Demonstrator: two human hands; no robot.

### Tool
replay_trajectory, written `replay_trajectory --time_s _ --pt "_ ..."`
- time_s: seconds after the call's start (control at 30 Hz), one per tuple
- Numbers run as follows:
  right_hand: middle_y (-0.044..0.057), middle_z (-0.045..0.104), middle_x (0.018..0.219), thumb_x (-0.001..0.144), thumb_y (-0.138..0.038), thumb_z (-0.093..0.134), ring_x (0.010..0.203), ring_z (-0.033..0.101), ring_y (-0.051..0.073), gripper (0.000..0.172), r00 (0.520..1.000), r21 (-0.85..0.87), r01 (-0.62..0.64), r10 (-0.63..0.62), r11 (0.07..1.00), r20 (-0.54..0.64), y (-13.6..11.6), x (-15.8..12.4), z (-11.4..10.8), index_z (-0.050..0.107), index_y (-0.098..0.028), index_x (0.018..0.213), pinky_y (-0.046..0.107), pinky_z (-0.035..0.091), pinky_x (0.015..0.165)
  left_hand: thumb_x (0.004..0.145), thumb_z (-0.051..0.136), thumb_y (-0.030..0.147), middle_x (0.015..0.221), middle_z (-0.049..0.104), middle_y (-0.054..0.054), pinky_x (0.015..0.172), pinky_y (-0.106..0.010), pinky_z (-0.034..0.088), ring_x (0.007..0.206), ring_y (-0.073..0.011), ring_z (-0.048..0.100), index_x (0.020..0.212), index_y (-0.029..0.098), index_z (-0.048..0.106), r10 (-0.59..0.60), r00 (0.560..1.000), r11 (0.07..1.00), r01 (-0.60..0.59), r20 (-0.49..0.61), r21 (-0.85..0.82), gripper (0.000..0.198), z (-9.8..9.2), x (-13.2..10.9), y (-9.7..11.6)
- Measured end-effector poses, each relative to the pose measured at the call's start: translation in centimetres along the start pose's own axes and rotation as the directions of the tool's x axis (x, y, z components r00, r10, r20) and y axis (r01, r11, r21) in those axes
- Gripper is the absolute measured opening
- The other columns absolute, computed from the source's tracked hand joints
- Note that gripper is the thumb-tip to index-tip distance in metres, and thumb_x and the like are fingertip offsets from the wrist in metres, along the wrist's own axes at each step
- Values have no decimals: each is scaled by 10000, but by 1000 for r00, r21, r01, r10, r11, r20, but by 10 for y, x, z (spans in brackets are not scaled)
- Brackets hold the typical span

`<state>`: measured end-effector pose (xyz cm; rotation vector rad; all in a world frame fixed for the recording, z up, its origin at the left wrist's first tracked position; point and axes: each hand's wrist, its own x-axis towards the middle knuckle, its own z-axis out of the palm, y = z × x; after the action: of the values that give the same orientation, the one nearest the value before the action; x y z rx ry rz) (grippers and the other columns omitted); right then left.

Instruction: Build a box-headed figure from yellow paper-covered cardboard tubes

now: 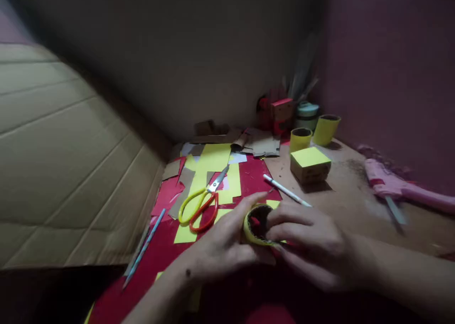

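Note:
Between my two hands is a short yellow cardboard tube (251,236), its dark open end facing up. My left hand (227,238) wraps round its left side, the index finger stretched along the far rim. On the right, my right hand (309,241) grips the wall, with fingertips inside the opening and the thumb low outside. Red and yellow handled scissors (209,193) lie just beyond my left hand on yellow paper scraps (215,155). A white pen (286,190) rests beyond my right hand.
Two yellow tubes (326,130) and a small yellow-topped box (310,165) stand at the back right. A pink glue gun (401,187) lies far right. At left are a patterned pencil (145,248) and a large cardboard panel (71,162). Cardboard scraps (261,143) lie at the back.

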<state>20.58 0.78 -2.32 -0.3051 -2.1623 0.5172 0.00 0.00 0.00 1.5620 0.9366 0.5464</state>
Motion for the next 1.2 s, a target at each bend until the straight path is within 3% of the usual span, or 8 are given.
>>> replay_trajectory --time_s 0.17,0.27,0.37,0.43,0.53,0.77,1.0,1.2 --pt "141 649 915 805 -3 572 843 623 186 201 999 42 -39 40 998 -24 4 -2 2 642 -86 974 292 544 721 733 770 187 1058 586 8 771 -263 491 855 -129 579 1403 290 307 16 1000 992 -17 -7 -128 821 5 2 -5" --pt "142 657 1033 799 -3 600 998 626 206 353 993 111 -49 60 993 -100 4 -2 1 591 -107 1136 307 544 846 680 807 190 1080 611 -22 801 -315 501 908 -187 609 1404 275 348 15 1000 994 -17 -17 -111 862 -2 4 -7" --pt "135 619 1198 800 -2 607 1144 579 219 520 981 188 -108 135 976 -140 4 -2 1 507 -144 1290 335 514 943 627 850 208 1225 601 -63 938 -376 451 1115 -267 566 1396 258 408 68 998 994 -69 -15 -85 889 -10 6 -10" --pt "120 593 1252 807 6 595 1160 572 209 552 976 248 -143 178 958 -123 5 -3 1 488 -172 1318 327 521 933 618 861 215 1351 541 -80 1009 -389 400 1241 -292 488 1402 253 416 100 995 987 -96 21 -127 902 -14 7 -13" --pt "90 630 1193 811 3 608 1125 591 192 481 978 286 -148 184 947 -101 7 -3 0 550 -194 1247 315 522 916 647 849 235 1420 486 -89 984 -392 410 1250 -294 478 1418 262 398 63 996 979 -48 70 -199 893 -16 8 -19" --pt "72 669 920 807 -79 679 848 635 147 128 955 252 -278 295 927 -30 7 3 -4 667 -129 924 259 525 743 687 827 271 1233 600 -57 891 -369 447 1049 -237 577 1418 288 366 -27 996 981 43 82 -190 864 -15 6 -23" --pt "56 669 889 802 -67 673 808 624 128 103 948 237 -304 318 923 -21 5 3 -5 662 -137 878 230 508 709 688 826 248 1249 593 -50 919 -349 450 1066 -213 571 1418 269 342 -20 996 988 34 87 -154 876 -12 6 -18" --pt "77 667 855 821 -44 633 803 629 132 78 973 193 -219 229 956 -32 7 2 -1 655 -113 848 234 506 715 666 841 270 1233 575 -38 936 -333 447 1134 -229 531 1400 261 364 -19 999 1000 19 50 -3 875 -12 8 -12"
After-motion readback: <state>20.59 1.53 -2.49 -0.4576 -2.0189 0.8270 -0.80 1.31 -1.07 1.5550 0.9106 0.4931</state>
